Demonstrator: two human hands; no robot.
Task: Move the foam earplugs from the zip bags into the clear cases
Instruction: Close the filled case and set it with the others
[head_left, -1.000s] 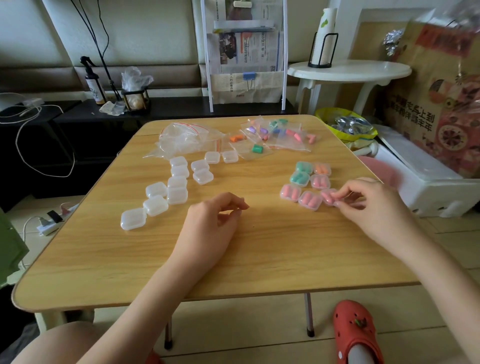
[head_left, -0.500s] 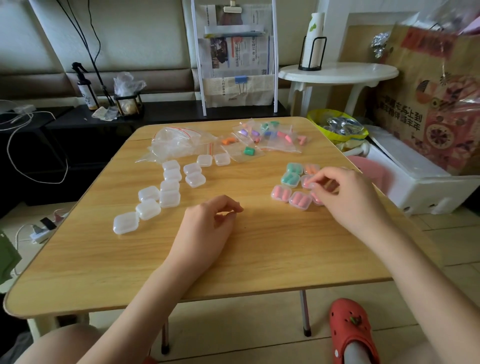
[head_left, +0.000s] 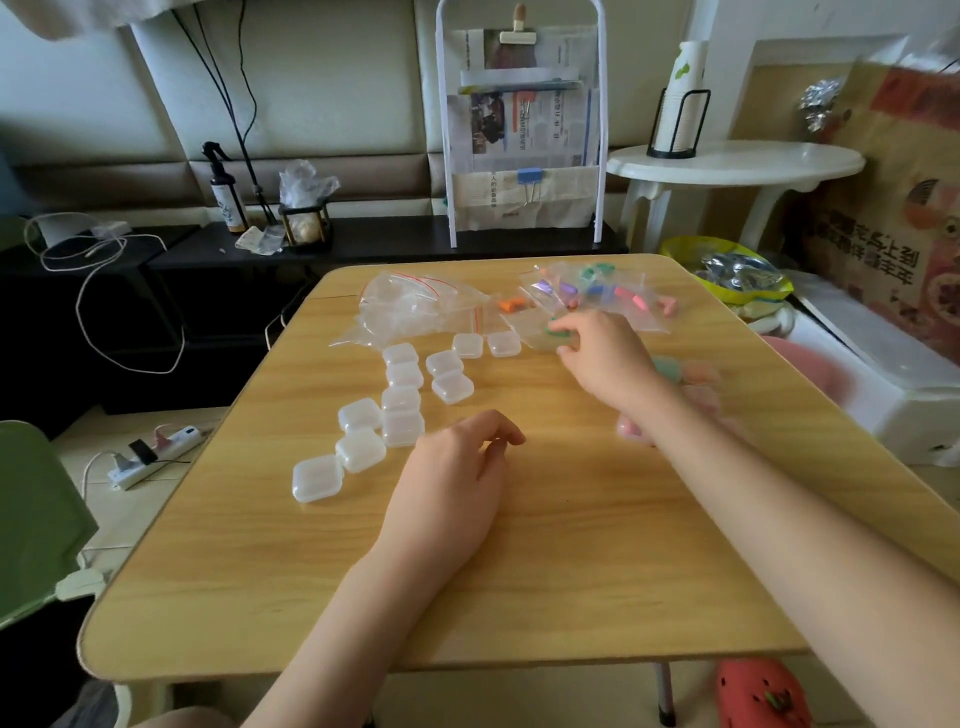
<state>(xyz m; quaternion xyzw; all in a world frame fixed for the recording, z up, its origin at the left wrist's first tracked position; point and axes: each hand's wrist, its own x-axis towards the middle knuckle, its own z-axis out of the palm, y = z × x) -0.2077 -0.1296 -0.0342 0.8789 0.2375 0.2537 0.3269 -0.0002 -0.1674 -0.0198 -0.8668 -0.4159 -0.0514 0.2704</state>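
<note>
Now eleven empty clear cases (head_left: 402, 400); left hand (head_left: 457, 478) loosely curled, right hand (head_left: 602, 353) unclear.

filled cases (head_left: 691, 382) blurred, half behind right forearm (head_left: 727, 467)

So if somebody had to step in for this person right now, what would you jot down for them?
Left hand: resting on the wooden table, fingers loosely curled, holding nothing.
Right hand: reaching to the zip bag with the green earplug; whether it grips yet is unclear.
Empty clear cases: clustered at centre-left, lids closed.
Filled cases: a blurred group at the right, partly behind the right forearm.
Emptied zip bags: piled at the far side.
Bags with earplugs: far right, holding orange, purple, pink and green ones.
Done: several cases filled. Left: the remaining bags.
</note>
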